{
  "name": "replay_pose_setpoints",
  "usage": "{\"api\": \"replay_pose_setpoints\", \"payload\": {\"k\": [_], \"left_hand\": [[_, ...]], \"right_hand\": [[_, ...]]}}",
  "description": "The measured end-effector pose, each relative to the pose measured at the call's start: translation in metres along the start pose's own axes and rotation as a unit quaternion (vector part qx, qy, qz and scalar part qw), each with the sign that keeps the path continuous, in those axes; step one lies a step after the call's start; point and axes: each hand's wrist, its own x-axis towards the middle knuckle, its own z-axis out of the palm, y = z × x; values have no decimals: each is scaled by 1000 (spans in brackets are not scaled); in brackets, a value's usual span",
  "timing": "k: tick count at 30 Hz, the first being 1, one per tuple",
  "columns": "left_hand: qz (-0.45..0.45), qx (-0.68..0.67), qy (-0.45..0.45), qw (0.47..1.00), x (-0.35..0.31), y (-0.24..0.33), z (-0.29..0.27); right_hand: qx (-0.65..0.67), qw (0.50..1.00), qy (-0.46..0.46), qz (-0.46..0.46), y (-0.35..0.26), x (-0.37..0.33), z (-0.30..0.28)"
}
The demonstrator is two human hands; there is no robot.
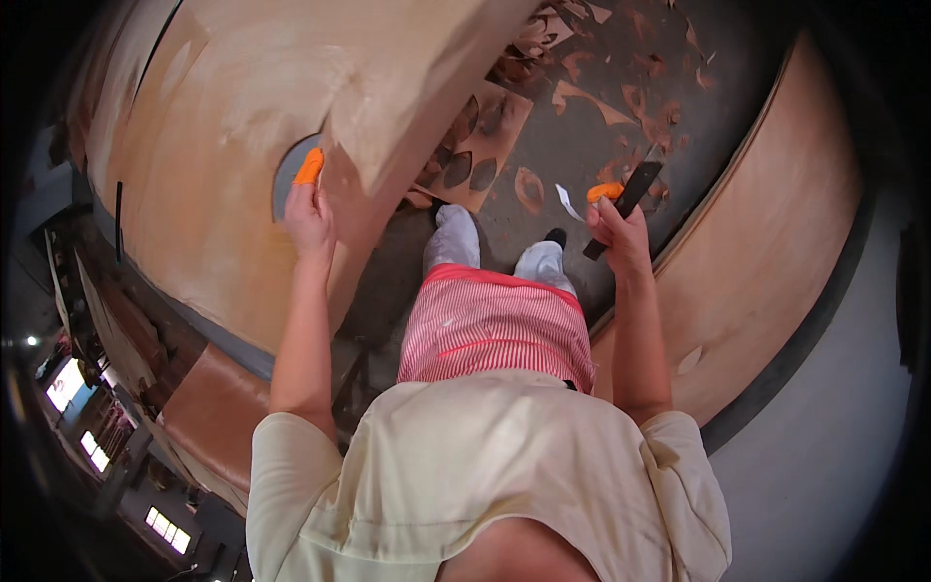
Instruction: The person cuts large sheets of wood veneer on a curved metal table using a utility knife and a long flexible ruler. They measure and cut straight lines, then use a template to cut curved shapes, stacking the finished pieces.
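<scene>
Strip (640, 184), dark, flat and straight-edged, sits slantwise in your right hand (621, 228), over toward the right side of your view, and you've got your fingers closed firmly round it! An orange finger cover (605, 191), smooth and rounded, shows bright against it. Just to the left, a curved white sliver (568, 202), thin as paper; whether your hand touches it, I can't tell.

Across to your left hand (310, 218): fingers drawn together, another orange cover (309, 166) pointing away from you, and whether anything is pinched there I can't tell. That fingertip lies right over the rim of a grey oval (290, 175), which breaks up a broad tan sheet (223, 116), smooth, leathery-looking, faintly wrinkled and blotched.

Down between your arms, red-and-white striped cloth (495, 320) with a plain red hem, below a soft cream shirt (504, 427). Past your feet, the dark grey floor (558, 145) is strewn with curling brown scraps (529, 189), and one flat offcut (506, 155) is pierced with leaf-shaped holes!

Out right, a second tan sheet (776, 213) with a long bowed edge; lower left, a glossy brown panel (218, 412) and small bright windows (168, 530).
</scene>
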Motion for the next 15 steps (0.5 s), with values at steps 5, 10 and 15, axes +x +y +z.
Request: {"api": "replay_pose_setpoints", "payload": {"k": [5, 10, 15], "left_hand": [[127, 137, 101, 977, -18, 26, 19], [39, 84, 40, 995, -44, 56, 44], [40, 10, -149, 988, -79, 123, 118]], "right_hand": [[-35, 999, 8, 23, 8, -9, -68], [-52, 997, 44, 31, 1, -38, -131], [-25, 997, 68, 5, 9, -50, -169]]}}
